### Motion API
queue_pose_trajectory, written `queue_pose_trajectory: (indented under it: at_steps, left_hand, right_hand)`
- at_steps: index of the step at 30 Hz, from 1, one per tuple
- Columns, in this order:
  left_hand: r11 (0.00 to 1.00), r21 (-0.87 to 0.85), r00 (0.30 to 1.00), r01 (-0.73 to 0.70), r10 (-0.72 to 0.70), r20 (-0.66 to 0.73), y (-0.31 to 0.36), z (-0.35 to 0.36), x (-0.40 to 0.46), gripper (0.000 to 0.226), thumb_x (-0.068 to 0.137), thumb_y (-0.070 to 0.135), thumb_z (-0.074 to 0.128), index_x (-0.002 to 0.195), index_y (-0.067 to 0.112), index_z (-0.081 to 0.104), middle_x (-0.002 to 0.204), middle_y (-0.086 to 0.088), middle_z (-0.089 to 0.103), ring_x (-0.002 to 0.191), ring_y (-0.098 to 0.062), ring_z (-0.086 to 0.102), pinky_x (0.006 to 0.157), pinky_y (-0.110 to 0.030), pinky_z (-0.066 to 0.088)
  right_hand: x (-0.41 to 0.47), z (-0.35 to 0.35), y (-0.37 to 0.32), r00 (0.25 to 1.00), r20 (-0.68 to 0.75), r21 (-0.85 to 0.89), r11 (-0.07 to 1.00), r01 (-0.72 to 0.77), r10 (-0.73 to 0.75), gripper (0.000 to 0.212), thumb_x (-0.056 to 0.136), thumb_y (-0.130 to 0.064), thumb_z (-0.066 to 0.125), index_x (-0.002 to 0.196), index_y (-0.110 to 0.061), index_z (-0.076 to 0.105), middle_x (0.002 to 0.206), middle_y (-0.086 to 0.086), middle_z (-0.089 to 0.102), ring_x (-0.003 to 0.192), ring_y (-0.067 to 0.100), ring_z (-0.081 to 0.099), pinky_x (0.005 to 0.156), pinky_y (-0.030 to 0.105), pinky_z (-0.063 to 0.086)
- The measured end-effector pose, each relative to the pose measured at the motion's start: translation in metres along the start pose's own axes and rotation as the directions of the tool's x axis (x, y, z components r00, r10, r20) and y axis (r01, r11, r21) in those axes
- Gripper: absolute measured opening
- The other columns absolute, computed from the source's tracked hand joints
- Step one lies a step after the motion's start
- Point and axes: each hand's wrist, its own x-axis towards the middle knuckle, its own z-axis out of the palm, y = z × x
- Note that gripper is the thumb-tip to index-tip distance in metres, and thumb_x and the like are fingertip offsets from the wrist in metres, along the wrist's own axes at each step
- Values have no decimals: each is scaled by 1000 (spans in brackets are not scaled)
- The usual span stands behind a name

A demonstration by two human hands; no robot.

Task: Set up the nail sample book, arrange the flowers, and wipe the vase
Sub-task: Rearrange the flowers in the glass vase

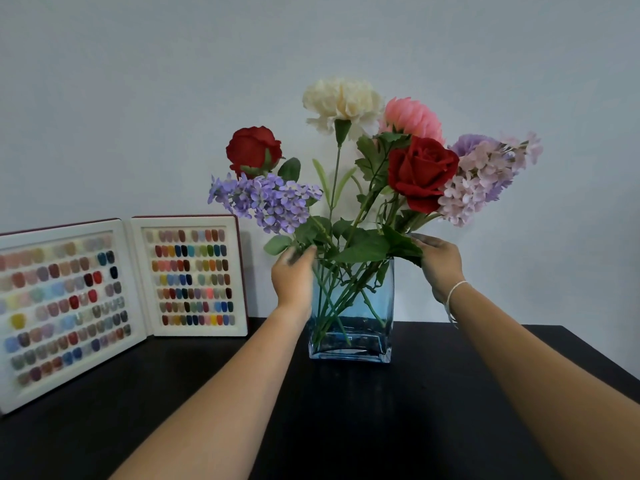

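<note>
left hand [292, 277] curls loosely at the vase [351, 327] rim, fingers [304, 252] among the leaves there. right hand [438, 259] cups leaves [398, 244] at the opposite rim corner, perhaps pinching them. the book [121, 299] stands open well left of both hands.

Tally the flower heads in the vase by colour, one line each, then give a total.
Flower heads in the blue glass vase, by colour:
Red roses: 2
Cream carnation: 1
Pink bloom: 1
Purple lilac spray: 1
Pale pink lilac spray: 1
Lavender bloom, partly hidden: 1
Total: 7
</note>
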Motion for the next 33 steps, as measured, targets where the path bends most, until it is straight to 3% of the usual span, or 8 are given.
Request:
queue_pose_trajectory:
  at_steps: [8,13,16,20,25,28,31,33]
  left_hand:
    - [999,-40,994,25,-29,-102,-4,-8,7,8,83,13,62,91,12,62,79,10,62,76,-2,58,60,-6,41]
    - [994,113,1000,-9,9,-3,-6,-9,8,21,85,12,59,103,4,65,91,1,63,86,-11,56,68,-15,40]
    - [990,142,999,10,-16,39,-4,-8,9,20,85,11,59,103,6,64,93,1,62,90,-12,54,73,-20,38]
    - [990,108,988,95,-106,108,-2,-15,13,11,83,13,60,88,22,62,89,9,62,82,-1,53,68,-16,37]
    - [996,8,987,88,-88,134,2,-18,20,19,82,15,59,86,34,58,90,15,60,87,3,51,75,-23,36]
    - [998,10,988,59,-60,142,4,-18,24,14,83,20,62,92,30,60,92,14,62,83,6,54,77,-17,39]
    - [999,36,992,32,-37,120,3,-19,27,28,83,18,63,110,14,60,100,3,63,89,-2,56,86,-20,38]
    - [998,49,991,30,-36,126,2,-19,28,30,83,19,62,112,11,60,102,1,63,89,-3,56,85,-18,39]
  right_hand:
    - [2,-1,1,1000,-1,10,1000,-5,5,26,82,-12,63,104,1,65,93,8,65,83,23,62,79,25,48]
    - [1,1,2,1000,-10,5,1000,-1,1,26,82,-15,63,104,-1,65,89,9,65,65,11,57,49,5,42]
    - [1,1,1,1000,-17,12,1000,-8,8,27,82,-14,63,105,0,65,93,9,64,73,15,59,58,11,44]
    - [0,-1,0,1000,-5,-10,1000,-4,3,28,82,-16,64,105,0,65,91,10,65,60,8,54,50,6,42]
    - [1,-1,-1,1000,0,2,1000,-16,16,29,81,-14,64,106,0,64,91,7,64,69,9,60,71,18,46]
    - [1,0,-1,1000,-5,-9,1000,-14,14,28,81,-16,65,105,-1,65,88,9,65,60,8,56,54,8,44]
    - [1,0,0,1000,-6,19,999,-26,26,27,81,-15,65,104,-1,65,90,9,65,66,11,59,61,12,46]
    - [0,1,-1,999,-10,13,999,-31,31,27,81,-15,65,104,-1,65,88,9,65,63,8,58,50,7,43]
